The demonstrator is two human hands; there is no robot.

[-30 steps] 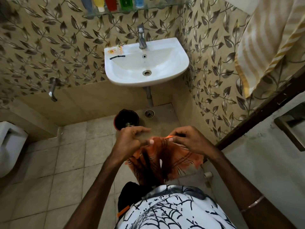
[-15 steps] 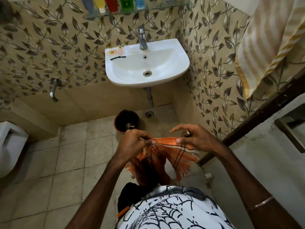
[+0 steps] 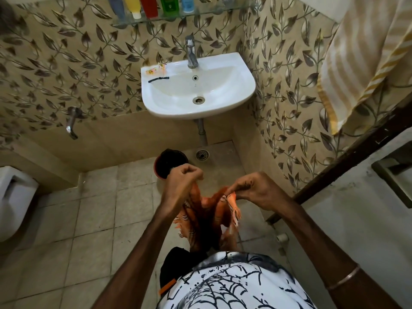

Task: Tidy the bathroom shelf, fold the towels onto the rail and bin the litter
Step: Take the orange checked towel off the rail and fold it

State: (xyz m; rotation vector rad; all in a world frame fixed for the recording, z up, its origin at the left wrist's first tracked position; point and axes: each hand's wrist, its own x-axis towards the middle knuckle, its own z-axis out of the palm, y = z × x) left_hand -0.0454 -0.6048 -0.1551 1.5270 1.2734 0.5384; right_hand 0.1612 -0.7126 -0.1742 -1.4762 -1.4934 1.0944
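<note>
Orange towel [image 3: 206, 217]: hung bunched in front of our waist, above the floor tiles, its top edge pinched by our left hand [image 3: 181, 182] and right hand [image 3: 256, 190], held a little apart. Both were clamped on cloth. To fold well, we judged the corners needed matching, the edge drawn taut, before moving to the striped towel [image 3: 365, 54] hanging at right

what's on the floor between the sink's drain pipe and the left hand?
In the head view, the dark bin stands there, partly behind the left hand; the floor drain lies just right of it, below the drain pipe.
</note>
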